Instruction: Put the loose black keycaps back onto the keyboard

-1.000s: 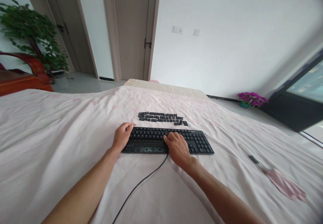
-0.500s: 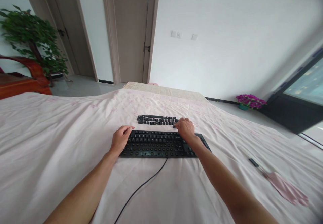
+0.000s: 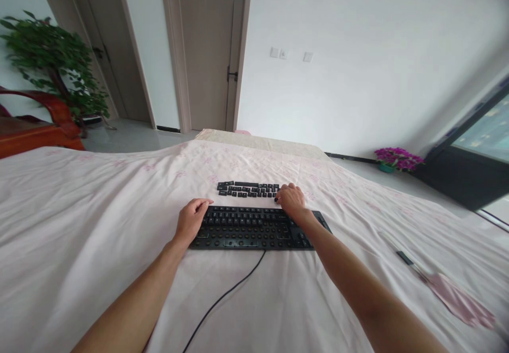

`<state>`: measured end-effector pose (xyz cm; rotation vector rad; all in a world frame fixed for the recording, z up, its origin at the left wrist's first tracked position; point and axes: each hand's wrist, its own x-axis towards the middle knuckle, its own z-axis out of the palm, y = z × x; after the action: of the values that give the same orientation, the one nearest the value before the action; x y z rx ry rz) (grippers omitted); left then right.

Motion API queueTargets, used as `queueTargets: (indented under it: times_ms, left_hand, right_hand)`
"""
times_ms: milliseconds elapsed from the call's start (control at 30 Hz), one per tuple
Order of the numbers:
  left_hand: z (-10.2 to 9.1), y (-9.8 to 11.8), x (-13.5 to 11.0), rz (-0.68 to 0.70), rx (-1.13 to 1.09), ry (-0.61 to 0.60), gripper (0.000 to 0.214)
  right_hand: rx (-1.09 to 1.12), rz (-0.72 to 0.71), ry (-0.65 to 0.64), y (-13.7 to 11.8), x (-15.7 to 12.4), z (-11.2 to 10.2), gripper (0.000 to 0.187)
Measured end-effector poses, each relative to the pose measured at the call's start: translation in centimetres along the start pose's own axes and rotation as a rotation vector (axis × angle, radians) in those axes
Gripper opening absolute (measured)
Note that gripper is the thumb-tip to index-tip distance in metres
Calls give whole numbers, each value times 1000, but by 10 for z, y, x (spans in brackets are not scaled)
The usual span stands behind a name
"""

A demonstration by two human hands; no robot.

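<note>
A black keyboard (image 3: 238, 229) lies on the pale pink cloth, its upper rows bearing keycaps and its lower rows showing bare switches. At its left edge, my left hand (image 3: 191, 220) is closed against the upper corner, fingers curled and thumb pointing right. Beyond the keyboard, loose black keycaps (image 3: 246, 184) are laid out in rows on the cloth. My right hand (image 3: 292, 200) reaches over the keyboard's upper right part to the right end of those rows. Between its fingertips is a small dark keycap (image 3: 277, 200), partly hidden by the fingers.
A black cable (image 3: 225, 296) runs from the keyboard toward me. On the cloth at right lie a tool with a black end (image 3: 404, 257) and a pink cloth piece (image 3: 461, 300). A wooden chair (image 3: 43, 117), leafy plant (image 3: 51, 61) and purple flowers (image 3: 398, 158) stand farther off.
My right hand has shifted slightly at the right end of the loose rows, and a dark keycap shows at its fingertips. My left hand stays at the keyboard's left edge.
</note>
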<state>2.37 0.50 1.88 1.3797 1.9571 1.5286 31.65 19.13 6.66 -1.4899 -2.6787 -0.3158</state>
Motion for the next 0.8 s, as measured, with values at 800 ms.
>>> queueTargets:
  times_ms: [800]
  left_hand:
    - [0, 1, 0, 5, 5, 6, 31]
  right_hand:
    - [56, -22, -58, -14, -8, -7, 22]
